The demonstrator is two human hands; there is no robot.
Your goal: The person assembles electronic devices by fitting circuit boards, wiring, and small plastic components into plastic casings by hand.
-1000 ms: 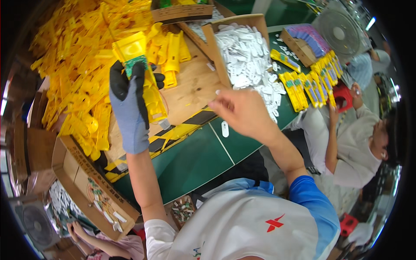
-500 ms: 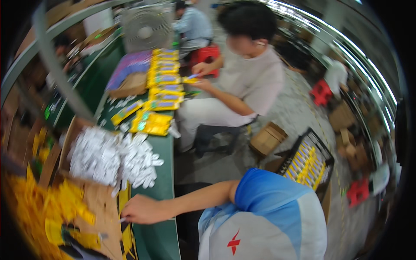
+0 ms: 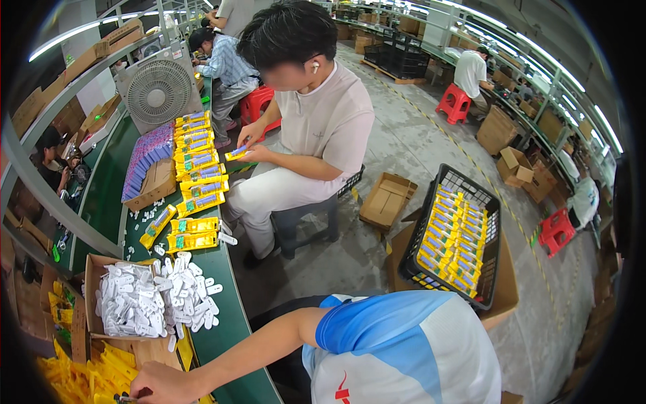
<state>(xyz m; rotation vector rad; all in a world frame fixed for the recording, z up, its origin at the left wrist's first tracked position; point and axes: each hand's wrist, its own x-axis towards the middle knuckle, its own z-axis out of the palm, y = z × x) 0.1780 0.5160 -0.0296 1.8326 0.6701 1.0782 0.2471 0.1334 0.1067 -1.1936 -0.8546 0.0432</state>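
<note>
My right hand point(image 3: 163, 385) reaches low left, past the edge of the green worktable point(image 3: 232, 296). Its fingers are closed at the lower rim of the picture, near a pile of bent yellow plastic pieces point(image 3: 70, 380). Something small and dark shows at the fingertips, too little of it to name. Just beyond the hand, small white oblong plastic parts point(image 3: 131, 303) fill a cardboard box point(image 3: 89, 286). A loose heap of the same white parts point(image 3: 192, 296) lies beside the box. My left hand is out of sight.
Across the table a seated co-worker point(image 3: 323, 121) holds a yellow piece with a lilac part. Rows of yellow-and-lilac pieces point(image 3: 202, 158) line the table near a grey fan point(image 3: 158, 94). A black crate point(image 3: 494, 262) of similar pieces stands right; an open carton point(image 3: 387, 202) lies on the floor.
My right hand has moved from the table's near edge toward the lower left, to the yellow pile. The view has turned, and the picture is sharper.
</note>
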